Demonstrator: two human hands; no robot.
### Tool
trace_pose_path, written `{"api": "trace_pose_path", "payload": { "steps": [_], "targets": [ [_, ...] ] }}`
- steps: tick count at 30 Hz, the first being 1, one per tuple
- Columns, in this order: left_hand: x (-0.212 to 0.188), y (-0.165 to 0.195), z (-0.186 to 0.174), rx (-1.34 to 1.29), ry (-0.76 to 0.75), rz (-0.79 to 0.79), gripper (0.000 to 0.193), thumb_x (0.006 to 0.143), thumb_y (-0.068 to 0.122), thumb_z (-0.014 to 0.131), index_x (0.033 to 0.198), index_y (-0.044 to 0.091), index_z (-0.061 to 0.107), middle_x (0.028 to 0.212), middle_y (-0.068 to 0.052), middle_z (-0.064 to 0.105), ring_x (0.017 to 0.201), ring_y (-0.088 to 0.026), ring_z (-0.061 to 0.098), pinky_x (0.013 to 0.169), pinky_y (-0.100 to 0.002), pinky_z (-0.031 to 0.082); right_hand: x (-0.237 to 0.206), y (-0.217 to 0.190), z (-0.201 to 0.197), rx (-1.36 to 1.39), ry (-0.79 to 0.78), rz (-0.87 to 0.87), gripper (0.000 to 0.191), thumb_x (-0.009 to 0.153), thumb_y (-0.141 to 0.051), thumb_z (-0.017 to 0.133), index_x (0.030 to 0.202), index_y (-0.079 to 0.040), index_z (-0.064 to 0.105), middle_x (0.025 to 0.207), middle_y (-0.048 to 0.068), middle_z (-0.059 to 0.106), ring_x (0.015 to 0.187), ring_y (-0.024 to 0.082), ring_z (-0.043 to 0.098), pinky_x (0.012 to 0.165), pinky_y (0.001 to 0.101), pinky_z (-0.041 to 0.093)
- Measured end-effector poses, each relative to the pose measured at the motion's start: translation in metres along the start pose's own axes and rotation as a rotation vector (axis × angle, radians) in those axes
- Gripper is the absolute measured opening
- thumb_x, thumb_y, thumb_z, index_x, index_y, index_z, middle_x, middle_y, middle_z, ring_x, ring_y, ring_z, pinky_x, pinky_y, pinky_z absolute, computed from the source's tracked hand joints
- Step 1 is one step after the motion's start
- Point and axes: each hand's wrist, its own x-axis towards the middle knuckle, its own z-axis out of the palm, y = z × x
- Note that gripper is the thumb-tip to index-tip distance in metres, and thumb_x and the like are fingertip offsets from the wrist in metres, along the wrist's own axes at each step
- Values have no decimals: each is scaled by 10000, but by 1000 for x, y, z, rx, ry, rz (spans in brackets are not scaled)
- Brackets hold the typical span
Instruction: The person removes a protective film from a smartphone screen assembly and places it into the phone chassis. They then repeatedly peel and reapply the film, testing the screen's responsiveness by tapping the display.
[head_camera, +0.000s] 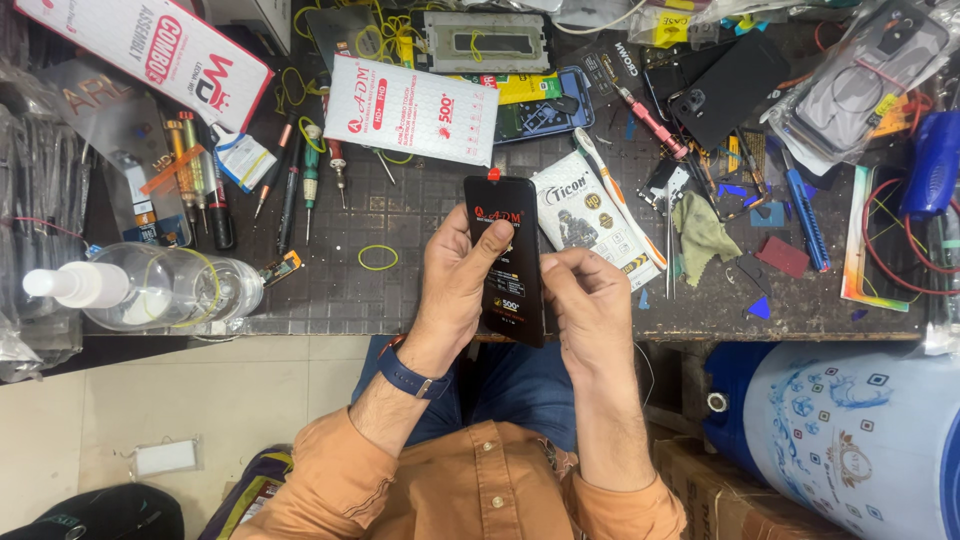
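Cluttered with tools and packets, a dark surface (420, 290) fills the upper half of the head view. At the frame's centre, a black phone screen panel (508, 260) is held upright over the surface's near edge. It is gripped along its left side by the left hand (455, 290), thumb laid across the face, while its lower right edge is pinched by the right hand (590, 305). A white packet (412, 108) lies above, screwdrivers (300, 185) at upper left, a clear spray bottle (150, 288) at left, a yellow rubber band (378, 258) just left of the hands.
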Motion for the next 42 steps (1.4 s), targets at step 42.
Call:
{"api": "trace_pose_path", "payload": {
  "steps": [42],
  "targets": [
    [3, -3, -24, 151, -47, -37, 428, 1052, 244, 595, 1378, -30, 636, 1116, -79, 756, 930, -94, 700, 762, -222, 555, 9, 39, -15, -253, -57, -294, 252, 1042, -144, 642, 1209, 44, 662, 1088, 67, 736, 1009, 117, 673, 929, 263, 545]
  ]
}}
